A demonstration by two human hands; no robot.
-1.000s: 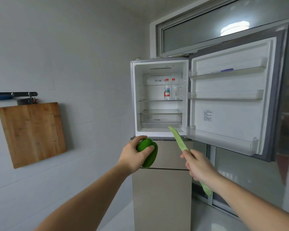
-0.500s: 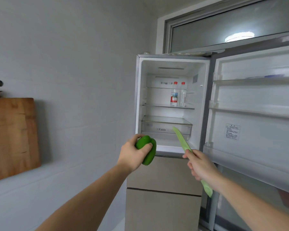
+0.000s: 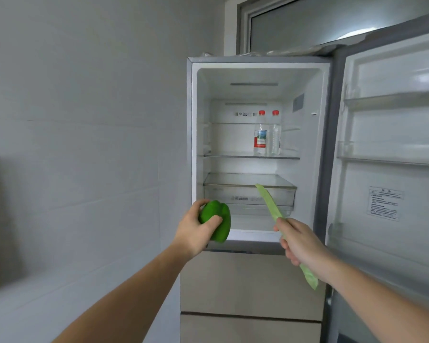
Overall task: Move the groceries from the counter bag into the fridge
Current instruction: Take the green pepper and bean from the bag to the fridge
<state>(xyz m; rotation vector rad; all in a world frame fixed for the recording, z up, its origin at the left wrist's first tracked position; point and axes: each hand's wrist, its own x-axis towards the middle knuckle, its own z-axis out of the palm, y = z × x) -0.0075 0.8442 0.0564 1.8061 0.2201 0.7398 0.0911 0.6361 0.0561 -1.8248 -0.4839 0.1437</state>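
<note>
The fridge (image 3: 258,63) stands ahead with its upper door (image 3: 391,144) swung open to the right. My left hand (image 3: 196,233) grips a green bell pepper (image 3: 217,221) just in front of the compartment's lower left corner. My right hand (image 3: 300,241) holds a long pale green vegetable stalk (image 3: 270,201) by its middle. The stalk's upper tip points toward the clear drawer (image 3: 248,196), and its lower end hangs below my wrist. The counter bag is out of view.
Two red-capped water bottles (image 3: 266,134) stand on the middle glass shelf (image 3: 233,155). The open door's racks (image 3: 391,157) reach out on the right. A white tiled wall (image 3: 84,144) runs along the left. Closed beige drawers (image 3: 248,280) lie below the open compartment.
The fridge has grown larger and more central in view as I came closer. Both hands kept their holds and now sit right at the compartment's opening. The cutting board slid out at the left.
</note>
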